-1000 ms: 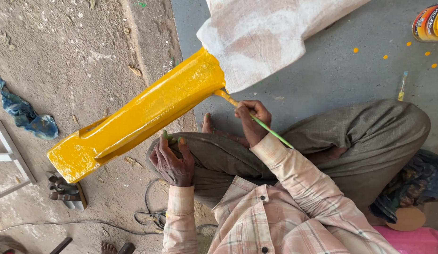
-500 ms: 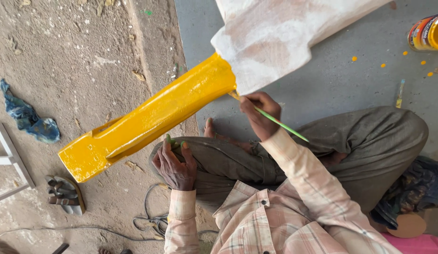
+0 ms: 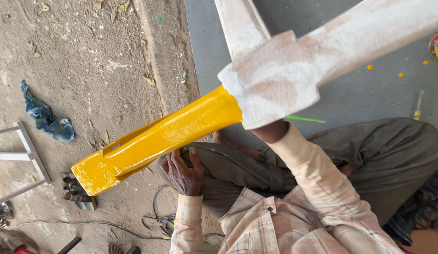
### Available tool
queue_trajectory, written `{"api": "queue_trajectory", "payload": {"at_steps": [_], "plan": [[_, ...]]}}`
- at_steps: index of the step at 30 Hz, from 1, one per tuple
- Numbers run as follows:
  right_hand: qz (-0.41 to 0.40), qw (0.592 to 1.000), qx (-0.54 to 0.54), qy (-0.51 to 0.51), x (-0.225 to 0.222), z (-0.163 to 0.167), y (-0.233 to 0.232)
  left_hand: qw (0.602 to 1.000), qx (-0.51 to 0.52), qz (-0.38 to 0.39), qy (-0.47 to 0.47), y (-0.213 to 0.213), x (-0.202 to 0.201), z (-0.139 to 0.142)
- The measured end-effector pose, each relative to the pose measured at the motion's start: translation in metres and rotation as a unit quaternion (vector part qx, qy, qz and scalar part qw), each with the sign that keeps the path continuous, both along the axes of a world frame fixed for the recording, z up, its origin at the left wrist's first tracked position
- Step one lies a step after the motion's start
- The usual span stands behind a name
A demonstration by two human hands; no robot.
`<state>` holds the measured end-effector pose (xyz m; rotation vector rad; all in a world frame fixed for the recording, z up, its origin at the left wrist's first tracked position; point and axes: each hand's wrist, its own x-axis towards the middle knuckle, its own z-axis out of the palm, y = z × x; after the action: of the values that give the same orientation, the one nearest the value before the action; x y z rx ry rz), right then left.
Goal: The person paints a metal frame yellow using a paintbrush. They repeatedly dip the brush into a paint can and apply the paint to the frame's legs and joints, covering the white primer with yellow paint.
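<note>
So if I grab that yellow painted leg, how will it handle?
The yellow painted leg looks glossy and wet, so probably slippery and smearing. It seems a stiff wooden piece, unlikely to flex. The left hand steadies it from below, hinting at some weight.

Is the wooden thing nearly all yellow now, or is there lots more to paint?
One wooden leg is already glossy yellow down to its end. The left hand steadies it from below; the right hand sits hidden behind the white block, only a green brush handle poking out. The block and both other white arms look unpainted, so probably lots remains.
</note>
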<state>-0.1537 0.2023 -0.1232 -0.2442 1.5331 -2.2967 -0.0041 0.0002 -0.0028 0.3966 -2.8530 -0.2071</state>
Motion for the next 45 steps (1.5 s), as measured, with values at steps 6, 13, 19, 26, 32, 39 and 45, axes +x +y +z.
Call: {"api": "queue_trajectory", "payload": {"at_steps": [6,13,19,26,32,39,45], "plan": [[-0.089,0.971,0.146,0.166,-0.033,0.023,0.004,1.000,-0.003,0.012,-0.015,-0.001,0.000,-0.002],[-0.030,0.956,0.166,0.242,-0.026,0.053,0.007,1.000,-0.003,0.020,-0.018,0.000,-0.001,-0.002],[0.062,0.984,0.066,0.156,-0.037,0.086,0.025,1.000,0.017,0.012,-0.017,0.001,-0.001,0.001],[0.105,0.991,-0.043,0.070,-0.064,0.102,0.016,1.000,0.015,0.009,-0.006,0.002,-0.003,0.002],[0.002,0.996,-0.037,0.085,-0.067,0.087,0.013,1.000,0.020,0.010,-0.008,0.002,-0.002,0.002],[-0.111,0.954,0.174,0.218,-0.075,0.069,0.004,1.000,0.011,0.006,-0.005,0.002,-0.002,0.001],[0.009,0.964,0.127,0.234,-0.058,0.104,0.015,1.000,0.011,0.013,-0.006,0.002,-0.003,0.001]]}}
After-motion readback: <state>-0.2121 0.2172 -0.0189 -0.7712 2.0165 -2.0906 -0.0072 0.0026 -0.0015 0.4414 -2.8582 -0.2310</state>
